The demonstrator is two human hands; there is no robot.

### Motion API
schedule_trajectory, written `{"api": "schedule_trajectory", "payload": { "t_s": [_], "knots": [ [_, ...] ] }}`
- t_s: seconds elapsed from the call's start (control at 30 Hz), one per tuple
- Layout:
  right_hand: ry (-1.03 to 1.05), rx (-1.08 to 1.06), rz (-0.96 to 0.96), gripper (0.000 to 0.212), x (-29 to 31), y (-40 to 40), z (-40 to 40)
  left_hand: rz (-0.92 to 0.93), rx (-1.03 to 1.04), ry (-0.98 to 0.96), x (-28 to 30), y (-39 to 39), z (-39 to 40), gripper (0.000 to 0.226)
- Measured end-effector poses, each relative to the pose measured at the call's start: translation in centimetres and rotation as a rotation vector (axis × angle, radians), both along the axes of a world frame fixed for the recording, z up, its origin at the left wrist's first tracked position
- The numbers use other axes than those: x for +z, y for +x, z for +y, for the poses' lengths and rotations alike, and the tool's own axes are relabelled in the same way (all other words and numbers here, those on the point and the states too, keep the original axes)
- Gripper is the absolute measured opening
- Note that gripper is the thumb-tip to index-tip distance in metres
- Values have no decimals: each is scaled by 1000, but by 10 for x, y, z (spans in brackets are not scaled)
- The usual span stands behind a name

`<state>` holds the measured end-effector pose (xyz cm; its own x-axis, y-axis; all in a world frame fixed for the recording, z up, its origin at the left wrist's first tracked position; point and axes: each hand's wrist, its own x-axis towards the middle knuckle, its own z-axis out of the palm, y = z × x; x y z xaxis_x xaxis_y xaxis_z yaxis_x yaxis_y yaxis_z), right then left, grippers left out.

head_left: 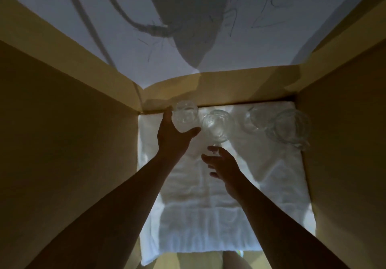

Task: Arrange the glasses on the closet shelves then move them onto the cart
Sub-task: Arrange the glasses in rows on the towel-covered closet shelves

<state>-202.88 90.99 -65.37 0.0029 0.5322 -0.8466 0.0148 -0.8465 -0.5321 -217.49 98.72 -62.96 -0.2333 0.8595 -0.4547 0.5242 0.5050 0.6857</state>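
My left hand [173, 132] grip wraps the far-left glass [186, 115], thumb under, at the shelf's back edge. Right hand [222, 164] is released, fingers spread, just short of the stemmed glass [217, 125] beside that grip. Clear glass: light, slick, fragile. Take the bowl sides, not the rim.

We're looking down at a rumpled white cloth [208, 206] that's covering the floor between two tan side panels [62, 143], with a pale wall [125, 18] sitting up top that's catching a big grey shadow [188, 22] and showing some thin scribbly lines [263, 20].
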Motion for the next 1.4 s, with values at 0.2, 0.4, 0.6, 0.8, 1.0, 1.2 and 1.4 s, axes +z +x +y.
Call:
{"api": "schedule_trajectory", "payload": {
  "t_s": [0.2,0.4,0.6,0.8,1.0,1.2,1.4],
  "knots": [
    [17,-79,-146,20,-6,9,-5,2,-44,63,6,-4,11,79],
    [-36,-179,-94,22,15,14,-11,71,-10,18,28,-12,-28,80],
    [-105,-264,-36,16,62,9,-37,69,3,55,78,-25,-75,72],
    [-23,-217,-43,31,138,2,-46,-29,64,125,140,-36,-97,69],
    [114,-271,-2,35,239,-4,-65,-136,65,259,223,-41,-118,57],
    [250,-316,-15,34,334,-2,-93,-297,139,433,304,-36,-155,71],
    [448,-328,-81,31,427,2,-135,-317,68,588,385,-36,-195,83]
  ]
}}
